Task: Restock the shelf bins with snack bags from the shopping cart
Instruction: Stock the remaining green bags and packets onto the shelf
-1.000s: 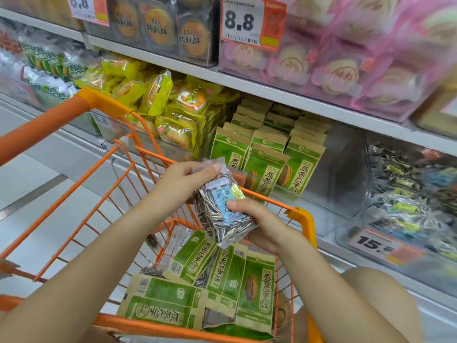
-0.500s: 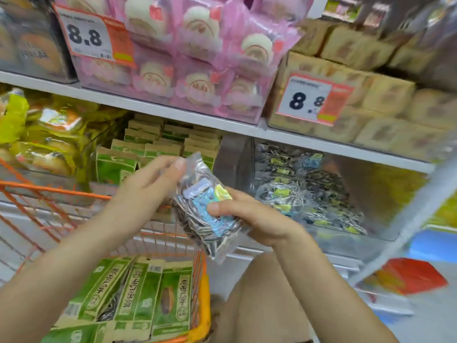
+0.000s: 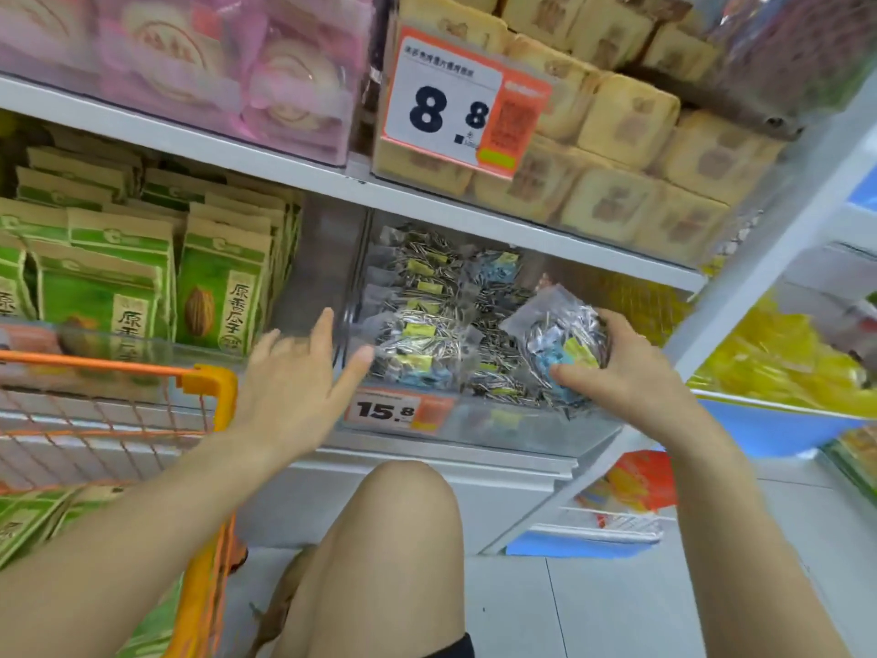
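A shopper's bare knee (image 3: 403, 515) fills the foreground, w/ an orange shopping cart (image 3: 209, 387) at left holding green snack bags (image 3: 28, 520) in its basket. Beyond the knee, the left hand (image 3: 294, 396) hovers w/ fingers spread and straight, gripping nothing, just in front of the clear shelf bin (image 3: 474, 429). The right hand (image 3: 626, 377) grips a clear sunflower seed bag (image 3: 560, 334), thumb pressed on its blue-and-yellow label and fingers curled round its far side, holding it tilted over the right part of the bin, above the pile of matching seed packs (image 3: 422, 325) already inside. A 15.8 price tag (image 3: 394, 410) sits on the bin's front wall. To the left, a neighbouring bin holds upright green-and-tan bags (image 3: 218, 287) in rows. Above, on the next shelf, a large 8.8 price card (image 3: 455, 102) fronts stacked tan pastry packs (image 3: 626, 125), w/ pink-wrapped cakes (image 3: 190, 64) beside them at left. Yellow packets (image 3: 769, 353) lie blurred at far right.
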`<move>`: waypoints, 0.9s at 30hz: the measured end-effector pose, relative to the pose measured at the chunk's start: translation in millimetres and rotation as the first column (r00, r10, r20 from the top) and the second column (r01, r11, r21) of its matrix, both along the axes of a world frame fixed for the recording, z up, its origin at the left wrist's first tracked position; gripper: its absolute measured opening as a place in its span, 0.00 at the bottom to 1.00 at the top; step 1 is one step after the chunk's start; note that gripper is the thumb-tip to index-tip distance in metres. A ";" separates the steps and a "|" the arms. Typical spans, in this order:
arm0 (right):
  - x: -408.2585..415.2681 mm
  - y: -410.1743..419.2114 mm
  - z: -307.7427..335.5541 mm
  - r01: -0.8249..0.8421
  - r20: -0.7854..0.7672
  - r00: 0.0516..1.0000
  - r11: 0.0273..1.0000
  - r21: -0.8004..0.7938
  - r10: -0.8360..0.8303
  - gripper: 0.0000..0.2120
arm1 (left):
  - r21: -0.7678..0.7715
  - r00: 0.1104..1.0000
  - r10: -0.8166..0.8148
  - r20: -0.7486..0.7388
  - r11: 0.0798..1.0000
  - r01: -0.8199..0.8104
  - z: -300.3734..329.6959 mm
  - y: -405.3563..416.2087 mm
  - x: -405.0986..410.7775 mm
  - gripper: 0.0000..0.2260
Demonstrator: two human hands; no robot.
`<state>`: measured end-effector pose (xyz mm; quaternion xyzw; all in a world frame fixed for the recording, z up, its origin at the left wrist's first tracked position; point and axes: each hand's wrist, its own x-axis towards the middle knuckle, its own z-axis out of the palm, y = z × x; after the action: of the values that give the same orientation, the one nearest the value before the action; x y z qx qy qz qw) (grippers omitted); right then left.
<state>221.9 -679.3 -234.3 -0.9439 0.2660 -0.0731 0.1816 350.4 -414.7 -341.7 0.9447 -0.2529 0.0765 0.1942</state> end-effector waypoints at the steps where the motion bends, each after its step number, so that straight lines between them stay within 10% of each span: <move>1: 10.0 -5.3 -2.1 -0.002 -0.070 0.998 0.989 -0.149 -0.009 0.39 | -0.003 1.000 0.004 0.021 1.000 -0.004 0.3 -0.3 -0.1 0.41; 5: 61.7 -24.0 -8.7 -0.084 -0.254 0.967 0.930 -0.359 -0.011 0.34 | 0.009 0.999 0.003 0.035 1.000 -0.004 0.6 1.9 -1.1 0.40; 27: 141.4 -35.7 -55.8 0.018 -0.092 0.995 0.998 -0.068 -0.024 0.50 | 0.071 0.993 0.005 0.121 0.997 -0.014 -4.8 2.9 -5.1 0.33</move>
<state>363.3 -715.0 -290.1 -0.9490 0.2813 -0.0398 0.1366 345.4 -411.8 -346.5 0.9459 -0.2622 0.1253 0.1440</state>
